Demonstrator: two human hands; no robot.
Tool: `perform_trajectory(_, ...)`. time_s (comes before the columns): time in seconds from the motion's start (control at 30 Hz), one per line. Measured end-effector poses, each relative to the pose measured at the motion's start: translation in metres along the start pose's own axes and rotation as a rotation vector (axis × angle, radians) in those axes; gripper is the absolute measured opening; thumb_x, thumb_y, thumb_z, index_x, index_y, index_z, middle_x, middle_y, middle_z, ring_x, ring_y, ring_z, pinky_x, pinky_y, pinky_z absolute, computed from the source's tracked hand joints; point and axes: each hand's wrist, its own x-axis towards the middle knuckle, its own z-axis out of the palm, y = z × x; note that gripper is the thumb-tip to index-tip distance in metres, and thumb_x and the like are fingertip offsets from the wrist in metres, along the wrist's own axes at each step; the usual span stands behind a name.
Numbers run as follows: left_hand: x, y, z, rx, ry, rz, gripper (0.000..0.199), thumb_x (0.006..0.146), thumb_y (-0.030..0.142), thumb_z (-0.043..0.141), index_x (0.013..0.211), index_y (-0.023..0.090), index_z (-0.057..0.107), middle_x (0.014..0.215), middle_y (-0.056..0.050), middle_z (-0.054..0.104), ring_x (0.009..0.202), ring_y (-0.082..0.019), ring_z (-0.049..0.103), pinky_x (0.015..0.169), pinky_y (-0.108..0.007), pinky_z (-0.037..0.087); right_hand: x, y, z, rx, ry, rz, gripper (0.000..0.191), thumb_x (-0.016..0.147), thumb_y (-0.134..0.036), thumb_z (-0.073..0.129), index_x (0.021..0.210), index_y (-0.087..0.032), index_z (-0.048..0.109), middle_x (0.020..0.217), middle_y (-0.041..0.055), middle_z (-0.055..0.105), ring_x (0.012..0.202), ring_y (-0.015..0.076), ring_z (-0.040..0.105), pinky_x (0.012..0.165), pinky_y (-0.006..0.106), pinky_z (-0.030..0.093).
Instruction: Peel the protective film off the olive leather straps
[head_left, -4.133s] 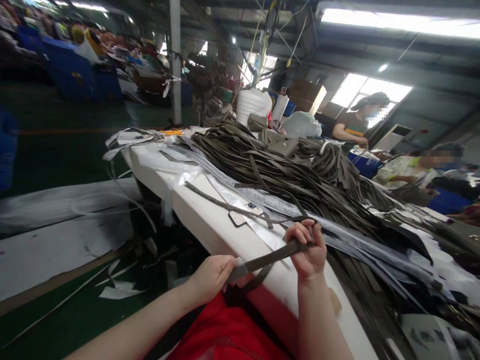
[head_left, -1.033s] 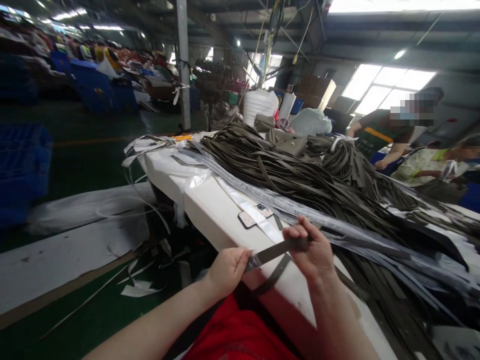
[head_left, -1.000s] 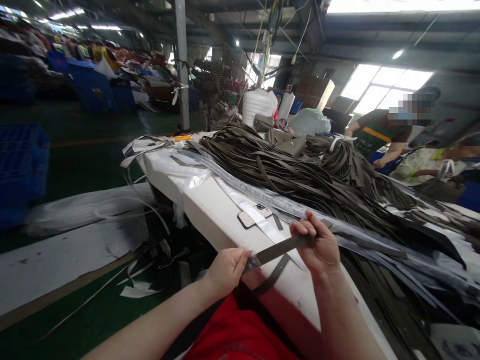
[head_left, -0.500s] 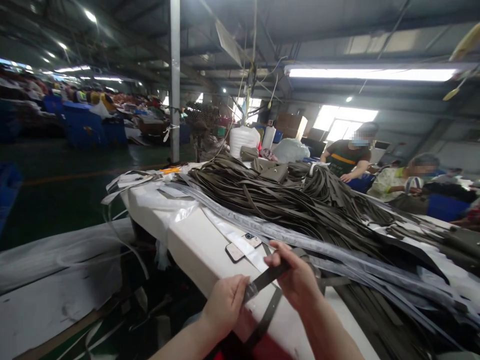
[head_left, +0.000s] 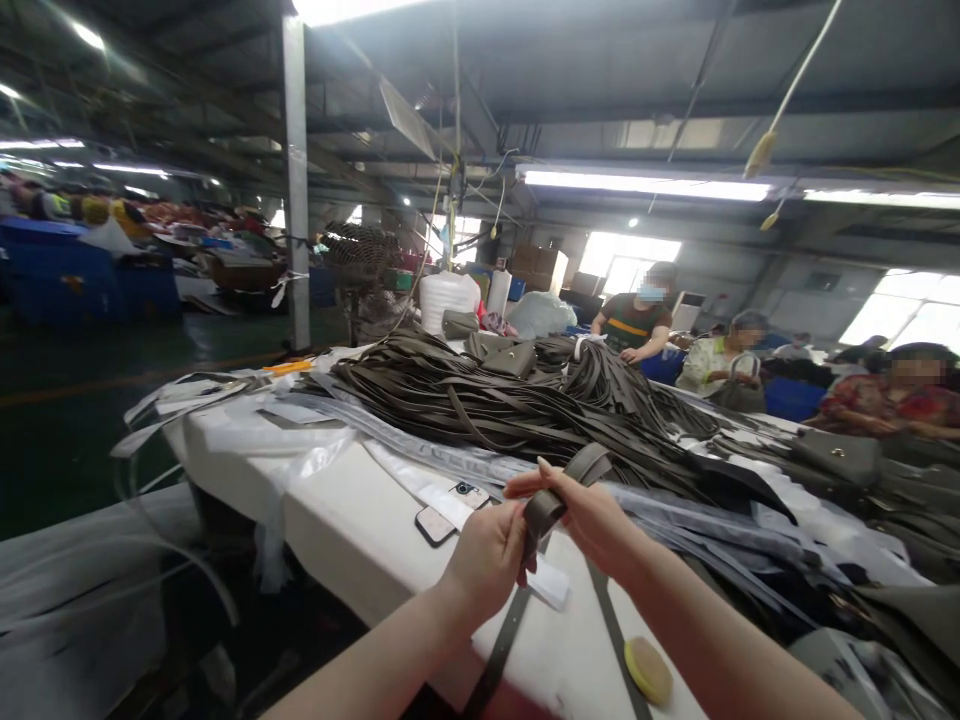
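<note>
Between my hands is a dark olive strap (head_left: 545, 512), bent into a loop. My left hand (head_left: 484, 560) is closed on it, thumb and fingers pinching the band. My right hand (head_left: 589, 515) is wrapped around the upper part of the strap, its index finger reaching towards my left hand. A punched strap end (head_left: 506, 635) hangs below my left hand, and another length runs down under my right wrist. By my right forearm a yellow round object (head_left: 648, 671) lies on the white table (head_left: 375, 530). A large heap of similar straps (head_left: 465, 400) spreads beyond my hands.
A phone (head_left: 435, 526) lies left of my hands, crossed by a white strip. Clear plastic-wrapped lengths (head_left: 675, 510) run along the heap. Olive bag pieces (head_left: 836, 460) lie at right. Several people sit or stand behind the table. A metal post (head_left: 297, 190) rises at the far left.
The view has swung right. The strap, stretched fairly straight between my hands before, is now curled into a loop, and my hands are closer together. The yellow round object now shows.
</note>
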Motion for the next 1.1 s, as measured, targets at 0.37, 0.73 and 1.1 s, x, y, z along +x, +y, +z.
perform_trajectory(0.37, 0.042, 0.044, 0.023, -0.012, -0.124, 0.017, 0.06, 0.098, 0.054, 0.026, 0.06, 0.019, 0.055, 0.052, -0.002, 0.063, 0.043, -0.013, 0.058, 0.049, -0.023, 0.042, -0.024, -0.061, -0.025, -0.137, 0.16, -0.228, 0.046, 0.074, -0.056, 0.077, 0.097, -0.016, 0.076, 0.085, 0.0072, 0.073, 0.084, 0.0216, 0.065, 0.079, 0.033, 0.049)
perform_trajectory(0.73, 0.039, 0.056, 0.025, 0.069, -0.089, 0.028, 0.06, 0.099, 0.052, 0.026, 0.057, 0.019, 0.054, 0.047, -0.001, 0.061, 0.036, -0.011, 0.054, 0.043, -0.022, 0.038, -0.038, -0.081, -0.02, 0.186, 0.122, -0.403, 0.035, 0.069, -0.034, 0.086, 0.099, -0.021, 0.075, 0.06, -0.0057, 0.058, 0.066, 0.0116, 0.059, 0.074, 0.025, 0.05)
perform_trajectory(1.1, 0.035, 0.072, 0.017, 0.108, -0.026, 0.113, 0.06, 0.099, 0.045, 0.024, 0.054, 0.019, 0.054, 0.043, -0.001, 0.055, 0.038, -0.012, 0.054, 0.045, -0.023, 0.04, -0.044, -0.056, 0.002, -0.229, 0.041, -0.301, 0.049, 0.079, -0.06, 0.068, 0.104, -0.018, 0.074, 0.074, 0.0052, 0.071, 0.051, 0.0172, 0.06, 0.047, 0.029, 0.044)
